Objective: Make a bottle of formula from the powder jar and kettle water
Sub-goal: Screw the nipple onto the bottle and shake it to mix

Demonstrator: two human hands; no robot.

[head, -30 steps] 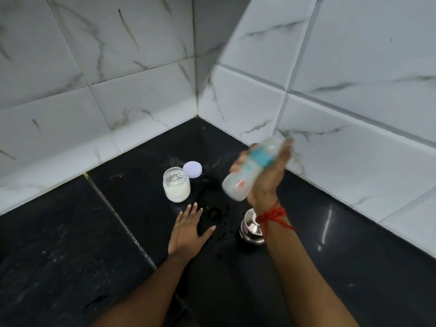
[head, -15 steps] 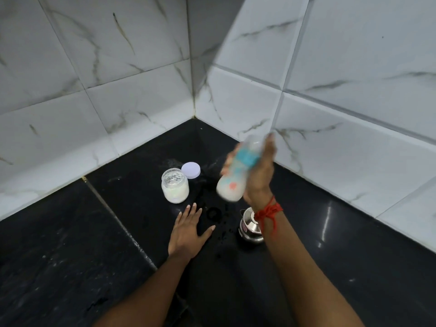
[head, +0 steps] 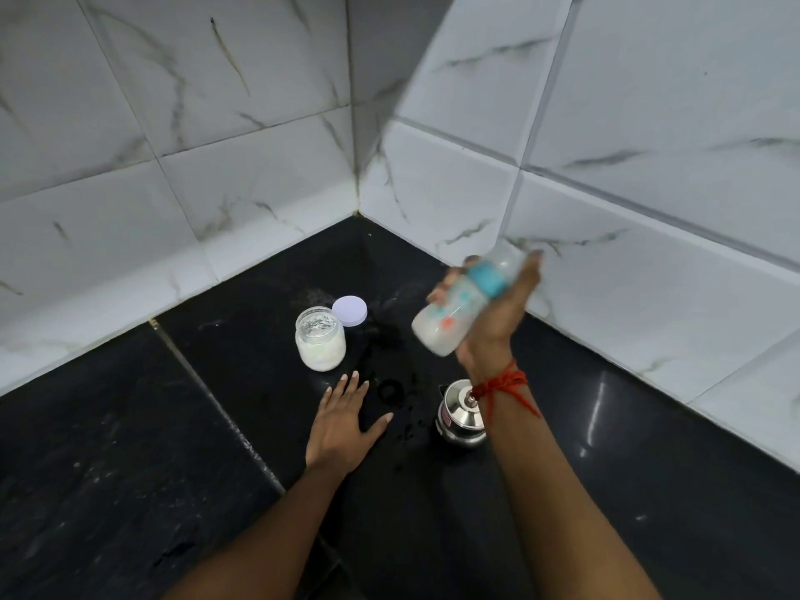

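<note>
While the left hand (head: 344,426) lies flat and spread on the black table (head: 130,469), the right hand (head: 498,313) has its grip closed around the tilted, blurred bottle (head: 459,305), above the kettle (head: 461,415). The open jar (head: 320,339) stands beside its lid (head: 350,310).

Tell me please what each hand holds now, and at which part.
The right hand grips the baby bottle around its upper body and teal collar, tilted in the air. The left hand holds nothing; it lies flat on the black counter.
</note>
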